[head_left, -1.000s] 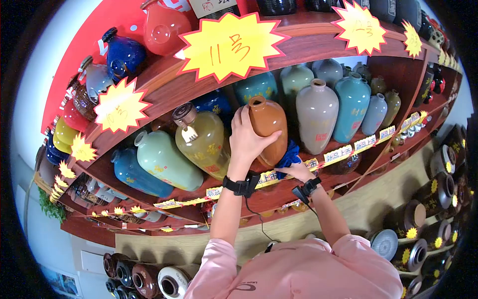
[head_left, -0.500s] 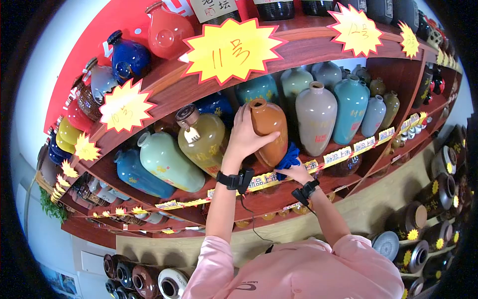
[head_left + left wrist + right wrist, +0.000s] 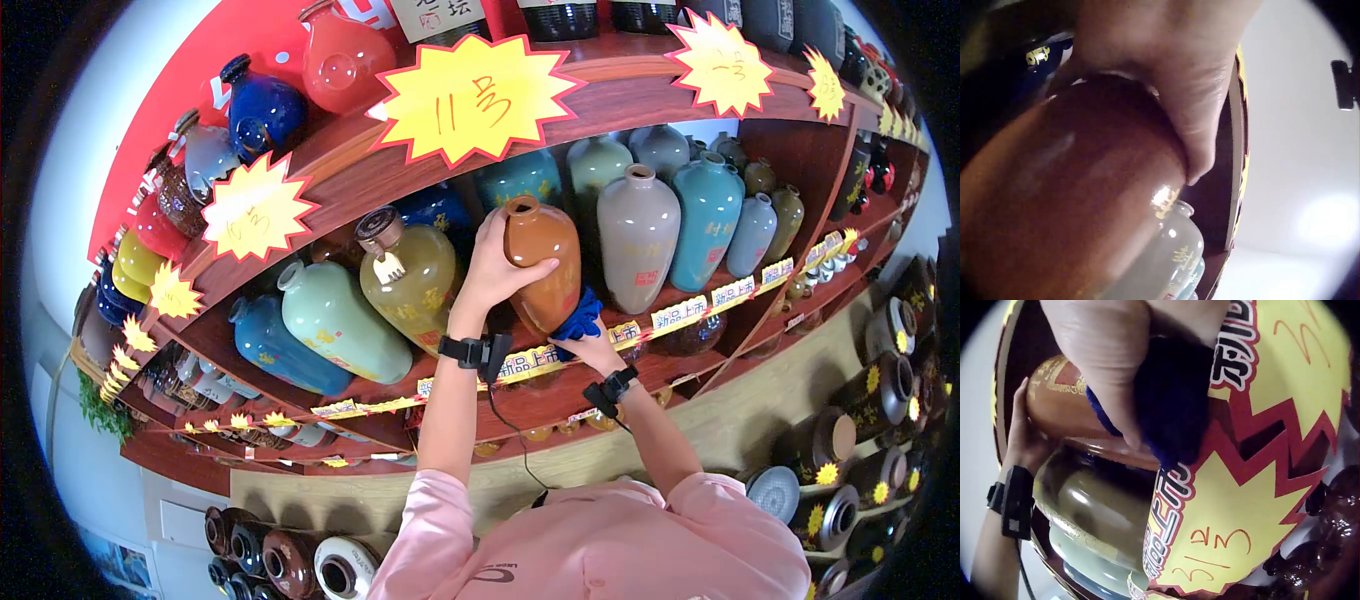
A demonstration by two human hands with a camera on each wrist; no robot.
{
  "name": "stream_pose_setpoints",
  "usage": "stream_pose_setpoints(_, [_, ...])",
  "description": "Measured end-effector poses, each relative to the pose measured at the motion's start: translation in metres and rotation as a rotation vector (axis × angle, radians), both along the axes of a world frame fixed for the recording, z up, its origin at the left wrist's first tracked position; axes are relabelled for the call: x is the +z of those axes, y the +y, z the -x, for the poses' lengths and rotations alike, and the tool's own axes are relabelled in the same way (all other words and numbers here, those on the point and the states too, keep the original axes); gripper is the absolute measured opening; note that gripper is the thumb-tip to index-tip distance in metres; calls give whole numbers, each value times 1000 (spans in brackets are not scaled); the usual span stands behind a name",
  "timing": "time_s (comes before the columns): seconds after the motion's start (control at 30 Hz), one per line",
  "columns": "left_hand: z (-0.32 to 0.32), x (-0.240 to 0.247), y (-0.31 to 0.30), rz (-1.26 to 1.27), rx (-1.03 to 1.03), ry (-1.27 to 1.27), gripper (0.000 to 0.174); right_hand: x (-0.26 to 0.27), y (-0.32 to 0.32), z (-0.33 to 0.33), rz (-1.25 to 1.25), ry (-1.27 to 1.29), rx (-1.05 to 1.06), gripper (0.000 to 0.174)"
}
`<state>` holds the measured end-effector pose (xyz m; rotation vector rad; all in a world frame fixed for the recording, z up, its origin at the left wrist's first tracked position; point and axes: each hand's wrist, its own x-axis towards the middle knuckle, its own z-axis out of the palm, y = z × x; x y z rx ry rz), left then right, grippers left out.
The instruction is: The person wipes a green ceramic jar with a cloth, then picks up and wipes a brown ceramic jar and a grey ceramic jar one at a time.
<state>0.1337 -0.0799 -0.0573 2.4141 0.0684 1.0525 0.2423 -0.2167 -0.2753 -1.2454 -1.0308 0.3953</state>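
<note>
An orange-brown ceramic jar (image 3: 543,265) leans on the shelf in the head view, its open mouth upward. My left hand (image 3: 493,270) grips its upper side, with the thumb across its front. In the left wrist view the same hand (image 3: 1166,69) lies over the jar's shoulder (image 3: 1066,187). Low by the jar's base, my right hand (image 3: 592,350) holds a bunched blue cloth (image 3: 580,316). The right wrist view shows that hand's thumb (image 3: 1119,406) over the dark blue cloth (image 3: 1172,400), which is against the jar's lower part (image 3: 1060,412); its other fingers are mostly hidden.
An olive jar (image 3: 410,275) with a tag and a pale green jar (image 3: 340,320) stand left of the brown one. On its right are a grey jar (image 3: 638,240) and a teal jar (image 3: 706,225). Yellow price labels (image 3: 680,313) line the shelf edge; a starburst sign (image 3: 475,100) hangs above.
The head view has shifted slightly. Both hands keep their places, the left on the brown jar and the right with the blue cloth at its base.
</note>
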Motion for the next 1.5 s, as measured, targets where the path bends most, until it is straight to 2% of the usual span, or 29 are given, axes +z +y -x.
stream_pose_setpoints(0.17, [0, 5, 4, -6, -69, -3, 83, 0, 1, 4, -42, 26, -27, 81])
stream_pose_setpoints(0.33, [-1, -5, 7, 145, -53, 6, 72, 17, 1, 11, -28, -94, -131, 87])
stream_pose_setpoints(0.43, [-1, -5, 8, 148, -61, -5, 62, 63, 0, 19, -67, -306, -292, 90])
stream_pose_setpoints(0.47, [-1, -5, 8, 134, -58, -11, 60, 79, 1, 23, -140, -112, -244, 94])
stream_pose_setpoints(0.57, [0, -4, 7, 133, -65, -28, 56, 129, 5, 15, -148, -292, -271, 100])
stream_pose_setpoints(0.63, [-1, -5, 6, 137, -65, -39, 54, 141, 12, 9, -189, -259, -290, 104])
stream_pose_setpoints(0.67, [-1, -7, 7, 133, -59, -45, 53, 161, 7, 8, -120, -488, -370, 106])
stream_pose_setpoints(0.7, [-1, -4, 5, 131, -54, -51, 52, 166, 11, 7, -181, -435, -326, 105])
stream_pose_setpoints(0.77, [-1, -5, 6, 162, -84, -55, 50, 182, 12, 7, -110, -639, -382, 103])
stream_pose_setpoints(0.8, [-1, -5, 6, 180, -88, -57, 50, 190, 11, 10, -108, -600, -365, 101])
stream_pose_setpoints(0.93, [-2, -7, 8, 200, -83, -50, 53, 170, 15, 7, -126, -468, -278, 110])
stream_pose_setpoints(1.03, [-3, -9, 10, 179, -57, -30, 54, 155, 13, 14, -174, -417, -366, 113])
stream_pose_setpoints(1.07, [-2, -7, 8, 163, -56, -34, 55, 146, 15, 16, -161, -458, -471, 113])
stream_pose_setpoints(1.13, [0, -1, 2, 128, -54, -45, 57, 124, 17, 17, -220, -99, -202, 113])
stream_pose_setpoints(1.3, [-2, -3, 3, 75, 0, 2, 66, 73, 7, 25, -227, 242, 31, 104])
stream_pose_setpoints(1.37, [-2, -3, 2, 72, 4, -3, 70, 25, 10, 11, -148, 88, -44, 98])
stream_pose_setpoints(1.43, [-1, 0, 0, 86, -3, -1, 76, 13, 8, 8, -93, 38, -68, 96])
stream_pose_setpoints(1.5, [-3, -3, 1, 23, 85, 11, 80, 10, 8, 7, -92, 41, -72, 95])
